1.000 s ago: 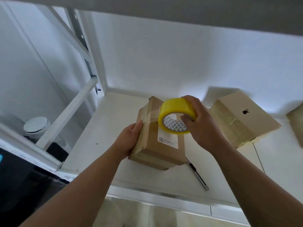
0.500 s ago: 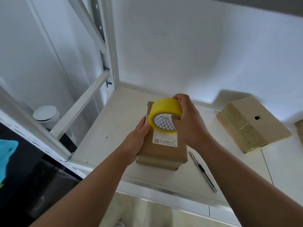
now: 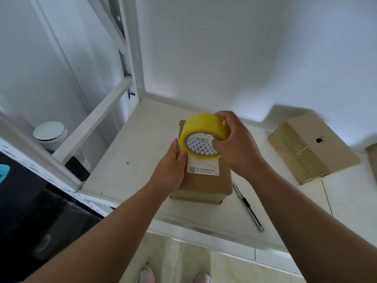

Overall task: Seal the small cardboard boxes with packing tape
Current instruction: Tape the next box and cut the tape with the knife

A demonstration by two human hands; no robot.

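A small brown cardboard box [image 3: 206, 183] with a white shipping label stands on the white shelf [image 3: 126, 158], near its front edge. My right hand [image 3: 236, 144] grips a yellow roll of packing tape [image 3: 201, 135] and holds it over the box's far top end. My left hand [image 3: 173, 170] rests against the box's left side, its thumb up by the roll. The box's far end is hidden behind the roll.
A utility knife [image 3: 247, 207] lies on the shelf right of the box. A second taped cardboard box [image 3: 314, 148] with a black logo sits at the right, another box's edge [image 3: 372, 158] beyond it. White shelf uprights [image 3: 132, 58] rise at the left.
The box now stands square to me instead of turned. The tape roll has shifted slightly toward the box's far end. My left hand has slid up beside the roll.
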